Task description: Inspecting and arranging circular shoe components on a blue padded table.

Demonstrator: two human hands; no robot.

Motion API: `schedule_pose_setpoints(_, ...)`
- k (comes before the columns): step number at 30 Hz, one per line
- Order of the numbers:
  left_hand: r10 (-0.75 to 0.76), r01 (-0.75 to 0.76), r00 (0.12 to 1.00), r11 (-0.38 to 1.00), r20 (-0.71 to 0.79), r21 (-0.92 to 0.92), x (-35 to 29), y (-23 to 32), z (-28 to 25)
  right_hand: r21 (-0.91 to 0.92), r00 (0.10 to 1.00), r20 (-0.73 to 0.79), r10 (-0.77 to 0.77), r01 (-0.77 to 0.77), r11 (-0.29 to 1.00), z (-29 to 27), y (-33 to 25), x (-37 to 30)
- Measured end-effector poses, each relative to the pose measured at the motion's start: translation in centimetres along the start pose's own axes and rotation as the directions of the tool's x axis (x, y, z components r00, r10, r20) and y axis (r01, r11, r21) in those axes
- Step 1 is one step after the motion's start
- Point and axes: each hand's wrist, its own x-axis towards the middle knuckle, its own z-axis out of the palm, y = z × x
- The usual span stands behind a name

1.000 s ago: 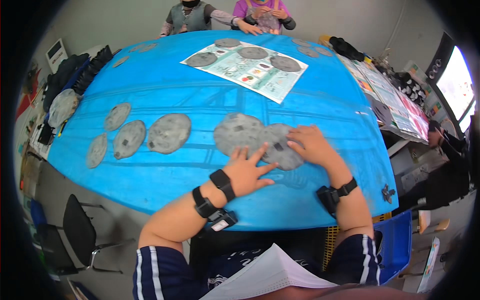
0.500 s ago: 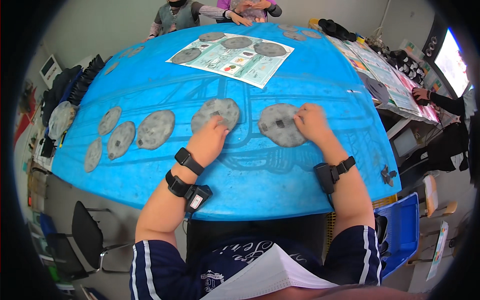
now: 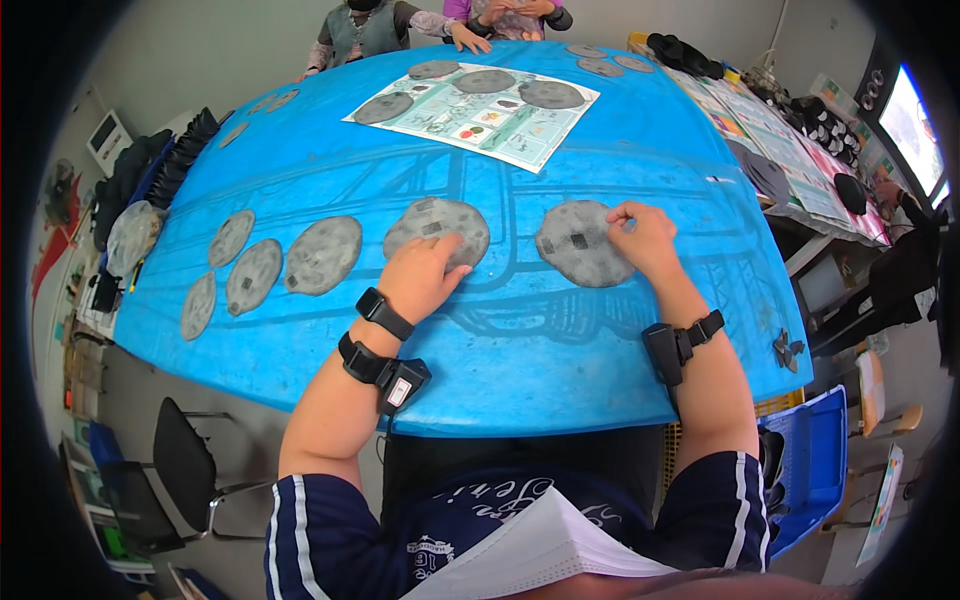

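Two large mottled grey discs with small dark square patches lie side by side on the blue-covered table. My left hand [image 3: 425, 275] rests on the near part of the left disc [image 3: 432, 212], its fingers laid out and its thumb apart. At the upper right edge of the right disc [image 3: 575, 265], my right hand [image 3: 645, 240] has its fingertips pinched together. Whatever is between them, if anything, is hidden. A dark square [image 3: 578, 241] shows near this disc's middle. Left of my left hand lie several more grey discs, the nearest being an oval one [image 3: 324, 256].
A printed sheet [image 3: 535, 152] bearing several grey discs lies farther back on the table [image 3: 560, 390]. Small dark pieces [image 3: 788, 350] sit at the right edge. A blue crate [image 3: 815, 475] stands below, right. Two people are across the table; another is at the right.
The view has shifted slightly. My right hand has moved a little toward the disc's far edge; my left thumb has spread out. The hand at the far right has drawn back from a dark object.
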Motion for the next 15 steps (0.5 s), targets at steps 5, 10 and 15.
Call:
schedule_pose_setpoints(5,0.077,-0.071,0.992,0.996,-0.097,0.058,0.12,-0.58,0.28,-0.046,0.986,-0.122,-0.114,0.109,0.993,0.21,0.17,0.01)
schedule_pose_setpoints(10,0.184,-0.158,0.972,0.972,-0.144,0.173,0.06,-0.88,0.06,-0.010,0.996,-0.045,-0.071,0.070,0.997,0.28,0.37,-0.08)
schedule_pose_setpoints(15,0.061,-0.059,0.996,0.998,-0.061,0.036,0.07,-1.00,0.03,-0.035,0.998,-0.013,-0.060,0.059,0.998,0.10,0.78,0.06)
